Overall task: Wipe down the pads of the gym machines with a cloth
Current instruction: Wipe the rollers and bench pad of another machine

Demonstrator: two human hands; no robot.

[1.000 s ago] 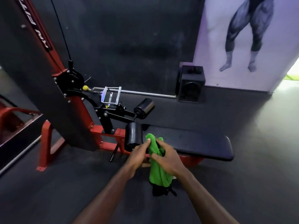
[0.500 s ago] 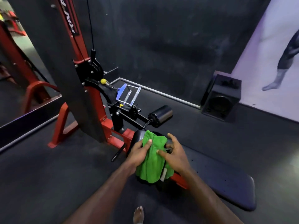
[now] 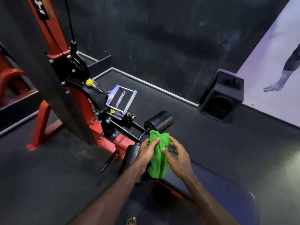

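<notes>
Two hands on green cloth (image 3: 157, 157), bunched above near roller pad (image 3: 129, 157) | left hand (image 3: 146, 151) grip pinching cloth top; right hand (image 3: 177, 157) fingers spread, touching side | risk: loose wad slipping, smearing instead of wiping; seat pad (image 3: 215, 184) untouched

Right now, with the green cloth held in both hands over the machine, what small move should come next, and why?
Probably lower the green cloth onto the near roller pad and start rubbing. The left hand grips the cloth right beside that pad, while the right hand only touches it with its fingertips. The far roller pad and bench pad can follow.
</notes>
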